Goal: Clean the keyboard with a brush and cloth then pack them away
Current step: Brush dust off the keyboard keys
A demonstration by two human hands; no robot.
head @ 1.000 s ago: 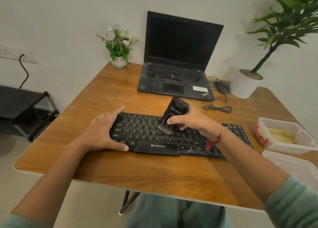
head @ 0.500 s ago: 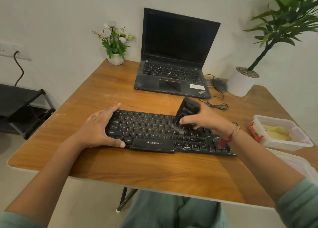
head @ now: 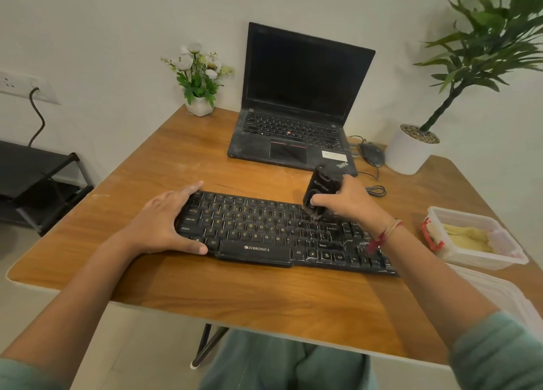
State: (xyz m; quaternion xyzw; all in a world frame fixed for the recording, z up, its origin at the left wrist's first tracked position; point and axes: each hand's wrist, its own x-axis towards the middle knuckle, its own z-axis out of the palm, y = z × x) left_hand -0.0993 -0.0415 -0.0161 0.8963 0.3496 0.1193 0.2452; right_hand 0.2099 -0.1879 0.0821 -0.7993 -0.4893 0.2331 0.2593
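Black brush (head: 321, 194) is gripped in your right hand (head: 349, 203), bristles down on the upper rows of the keyboard (head: 264, 233), right of centre. Your left hand (head: 164, 222) lies spread over the keyboard's left end, thumb at its front edge. Keyboard lies on the wooden counter (head: 249, 295); a yellow cloth (head: 470, 238) rests in a clear tub (head: 484, 261) to its right.

- One head-worn wide-angle camera supplies the only view; it sits above and nearward of the keyboard (head: 264, 231), facing forward and down.
- The keyboard lies near the lens, just below frame centre.
- Beyond the keyboard the view reaches the laptop (head: 296, 110) and the wall (head: 117, 22); on its near side, the table (head: 235, 298) edge and the wearer's lap (head: 279, 360) show.
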